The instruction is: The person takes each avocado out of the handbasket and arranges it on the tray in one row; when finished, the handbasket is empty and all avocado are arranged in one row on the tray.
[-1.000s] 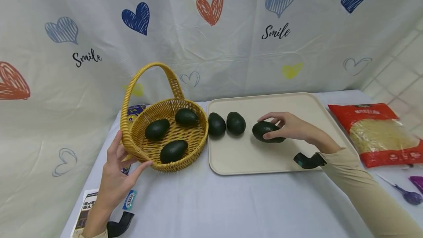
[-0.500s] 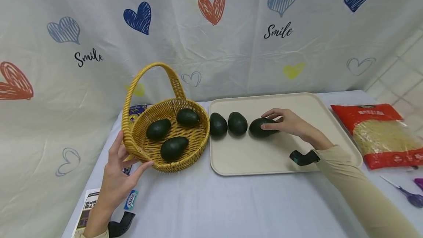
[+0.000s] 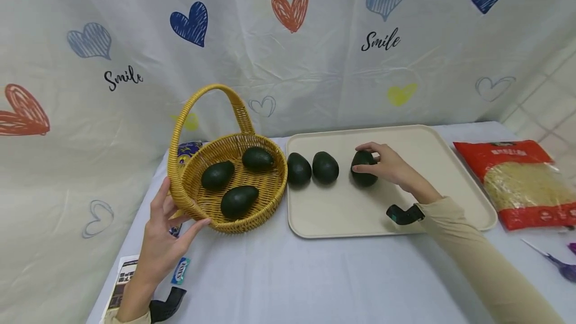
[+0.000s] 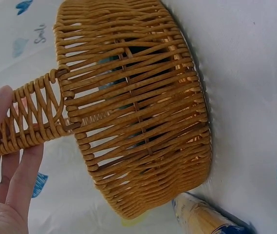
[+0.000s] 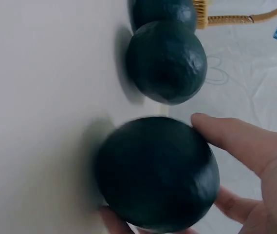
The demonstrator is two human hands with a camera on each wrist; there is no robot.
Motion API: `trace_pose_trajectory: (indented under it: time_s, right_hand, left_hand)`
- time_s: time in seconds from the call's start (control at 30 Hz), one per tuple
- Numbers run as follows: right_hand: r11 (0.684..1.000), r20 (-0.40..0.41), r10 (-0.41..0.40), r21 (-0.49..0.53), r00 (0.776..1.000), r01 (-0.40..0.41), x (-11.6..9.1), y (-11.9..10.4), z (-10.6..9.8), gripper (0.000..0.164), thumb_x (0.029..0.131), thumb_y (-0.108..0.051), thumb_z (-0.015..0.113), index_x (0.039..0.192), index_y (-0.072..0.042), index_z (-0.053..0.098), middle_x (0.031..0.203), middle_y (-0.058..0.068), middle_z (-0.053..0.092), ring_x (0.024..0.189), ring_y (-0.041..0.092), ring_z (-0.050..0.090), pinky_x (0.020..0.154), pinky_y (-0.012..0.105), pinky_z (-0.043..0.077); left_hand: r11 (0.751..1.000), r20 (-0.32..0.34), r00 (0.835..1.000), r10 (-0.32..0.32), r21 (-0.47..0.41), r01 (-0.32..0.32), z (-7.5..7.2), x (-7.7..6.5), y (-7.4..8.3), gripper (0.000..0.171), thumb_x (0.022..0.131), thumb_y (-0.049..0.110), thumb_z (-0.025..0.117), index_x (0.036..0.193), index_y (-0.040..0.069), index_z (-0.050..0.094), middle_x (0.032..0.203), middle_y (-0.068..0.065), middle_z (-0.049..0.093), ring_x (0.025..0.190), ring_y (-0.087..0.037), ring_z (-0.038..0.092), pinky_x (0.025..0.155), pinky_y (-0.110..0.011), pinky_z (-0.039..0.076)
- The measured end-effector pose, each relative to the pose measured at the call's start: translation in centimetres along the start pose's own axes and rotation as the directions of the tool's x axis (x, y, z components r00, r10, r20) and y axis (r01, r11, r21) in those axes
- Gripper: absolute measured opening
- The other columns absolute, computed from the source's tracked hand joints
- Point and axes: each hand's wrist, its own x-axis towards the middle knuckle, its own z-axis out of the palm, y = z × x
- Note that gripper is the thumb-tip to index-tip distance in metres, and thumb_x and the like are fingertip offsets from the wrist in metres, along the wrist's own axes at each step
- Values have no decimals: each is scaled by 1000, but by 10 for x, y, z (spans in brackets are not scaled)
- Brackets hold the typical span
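My left hand grips the handle of a yellow wicker basket, thumb on one side and fingers on the other. Three dark green avocados lie in the basket, one nearest its front. On the beige tray my right hand holds an avocado between thumb and fingers, its narrow end toward the back in the head view. Left of it two more avocados stand side by side, the nearer one apart from the held one, the other close to the basket.
A red bag of pasta lies right of the tray, with a purple utensil in front of it. Behind the basket is a blue and yellow packet. A small blue packet and a printed sheet lie near my left wrist.
My right hand has moved left across the tray with its avocado and turned it from lying sideways to pointing away, nearer the other two. My left hand keeps its grip on the basket.
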Motion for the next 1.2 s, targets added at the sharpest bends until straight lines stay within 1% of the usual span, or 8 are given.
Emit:
trace_pose_trajectory:
  time_s: [0.07,0.17,0.3,0.43,0.57,0.8,1.07,1.2]
  right_hand:
    - [1000,-3,-2,-29,1000,2,-2,1,1,69,95,-27,79,150,1,47,152,31,41,137,51,40,110,65,41]
    - [998,-10,-8,-57,1000,7,-2,3,2,71,93,-27,82,150,-1,48,147,31,46,132,48,46,105,59,45]
    - [1000,22,-1,-5,1000,1,-1,1,4,71,91,-29,83,150,-6,49,146,27,49,118,40,57,91,43,51]
    - [999,46,-4,46,999,2,3,-3,10,70,92,-30,82,150,-8,51,147,25,50,116,38,59,90,38,51]
    - [998,56,0,66,998,-4,5,-6,12,68,93,-31,81,150,-8,51,147,25,49,117,38,60,91,37,51]
    - [999,59,17,36,998,-19,2,-5,7,70,92,-29,82,151,-8,50,149,26,47,119,38,60,92,38,51]
    - [986,74,10,166,997,-22,2,-1,12,71,96,-23,78,154,-1,44,150,30,42,117,36,60,80,34,63]
    - [988,71,11,153,997,-22,1,-2,11,72,97,-25,77,155,-1,43,151,29,42,118,37,61,82,35,62]
  left_hand:
    - [1000,4,1000,3,0,-3,0,0,-1,103,93,54,66,163,-1,15,133,-29,63,117,8,59,87,-10,56]
    - [1000,4,1000,3,3,-3,0,0,-2,103,94,55,67,163,-1,15,133,-30,63,117,7,60,86,-11,57]
    - [1000,-1,1000,2,-2,-2,0,0,-2,103,94,54,66,163,-1,15,134,-30,63,116,7,60,86,-11,57]
    - [1000,-5,1000,-6,1,6,0,-1,-1,103,93,54,66,163,-1,15,133,-30,63,116,10,59,86,-10,56]
    - [1000,-5,1000,5,-4,-5,0,-1,-2,102,93,53,67,163,-1,15,132,-29,64,116,8,59,86,-10,56]
    - [1000,-1,1000,25,-13,-25,0,2,-3,102,94,52,67,163,-2,15,133,-30,64,116,5,60,85,-10,57]
    - [1000,-2,1000,12,-4,-12,0,0,-3,102,95,54,66,163,-2,15,130,-31,64,114,9,59,86,-10,56]
    - [1000,-4,1000,26,-1,-26,0,1,-4,102,94,53,67,162,-2,15,131,-30,64,115,9,59,86,-10,56]
